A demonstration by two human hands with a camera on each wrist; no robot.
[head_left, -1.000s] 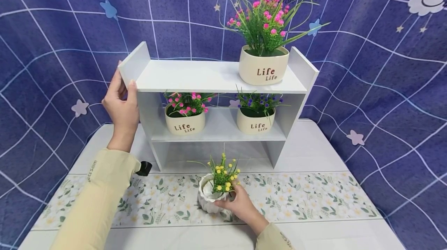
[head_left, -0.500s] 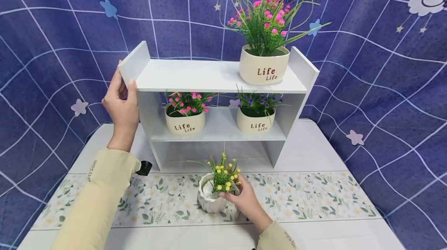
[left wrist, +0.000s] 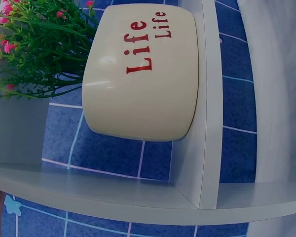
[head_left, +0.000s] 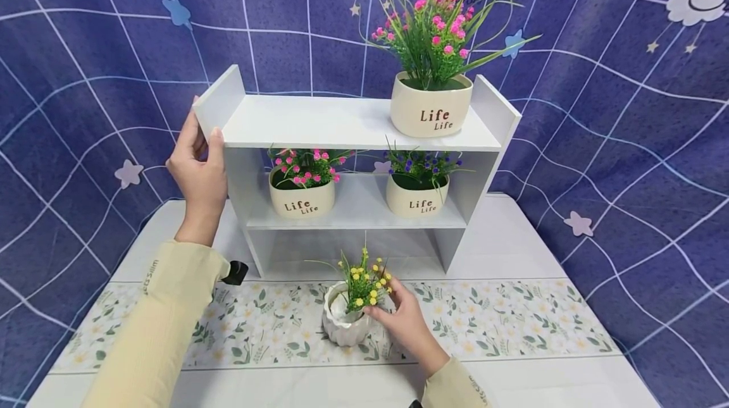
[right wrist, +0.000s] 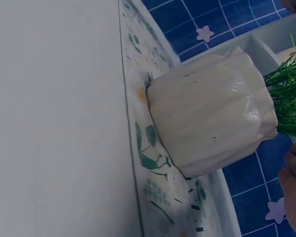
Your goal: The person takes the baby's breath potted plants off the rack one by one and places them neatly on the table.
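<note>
In the head view, my left hand (head_left: 198,171) grips the upper left side panel of a white shelf (head_left: 319,120), its thumb in front. My right hand (head_left: 407,322) curls its thumb and fingers round the right side of a small artificial plant (head_left: 364,284) with yellow flowers. That plant stands in a white fluted pot (head_left: 344,326) on the table. The right wrist view shows the pot (right wrist: 212,113) lying sideways in the picture, the hand's fingers near the greenery; the fingertips are partly hidden.
A cream "Life" pot (head_left: 429,107) with pink flowers stands on the top right of the shelf. On the middle level are a pink-flowered pot (head_left: 302,199) and a purple-flowered pot (head_left: 418,199). A floral runner (head_left: 495,319) crosses the table before a blue curtain (head_left: 626,129).
My right hand has shifted slightly right and up, its thumb moving from the pot's side to the edge of the plant. The left hand and the shelf stay in place.
</note>
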